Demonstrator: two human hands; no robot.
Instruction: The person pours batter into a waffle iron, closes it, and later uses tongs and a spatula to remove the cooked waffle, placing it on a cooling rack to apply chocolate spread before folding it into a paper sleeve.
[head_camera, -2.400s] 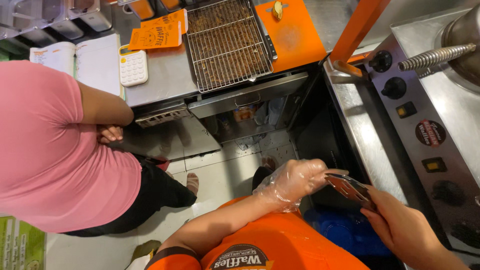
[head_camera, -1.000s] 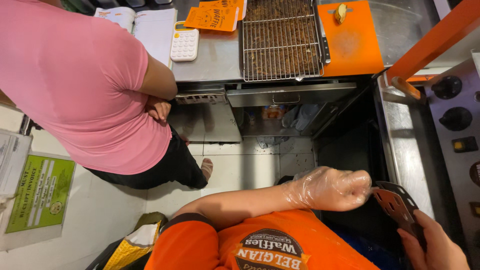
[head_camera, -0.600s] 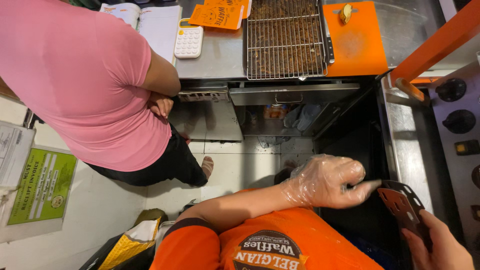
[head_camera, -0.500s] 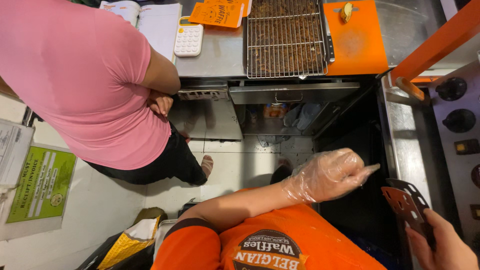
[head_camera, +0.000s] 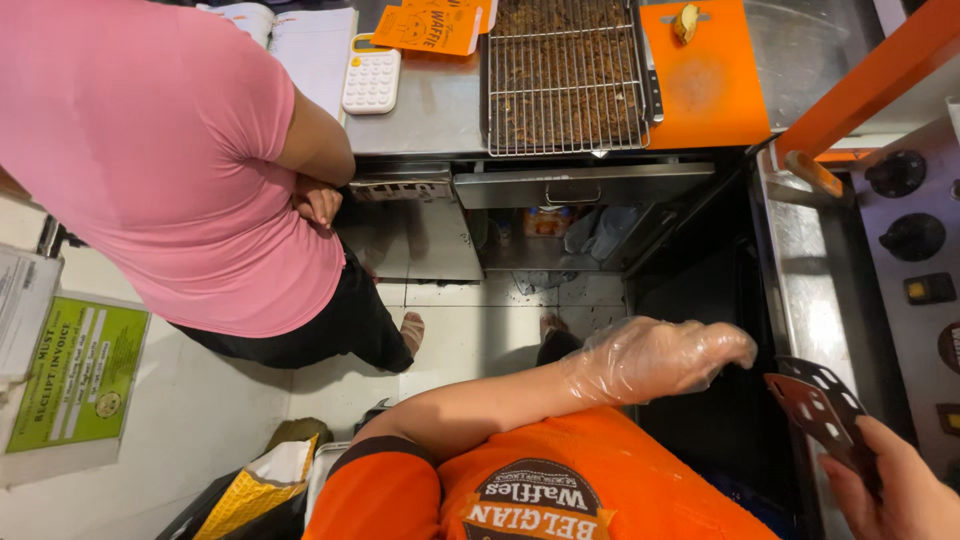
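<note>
One thin slotted spatula (head_camera: 822, 408), light and stiff, sits pinched at its handle in my right hand (head_camera: 895, 487); beside that grip, my gloved left hand (head_camera: 655, 355) curls empty.

Orange cutting board (head_camera: 705, 85), pink shirt (head_camera: 150, 150)

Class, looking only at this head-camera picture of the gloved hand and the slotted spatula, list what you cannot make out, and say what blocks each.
1. Right hand: cut off by the picture's bottom edge; its grip on the slotted spatula is partly hidden.
2. Left hand: the crinkled clear glove blurs its fingers; whether it holds anything cannot be told.
3. Open shelf under the counter: too dark and small to name its contents.
4. Wire rack: top cut off by the edge.
</note>
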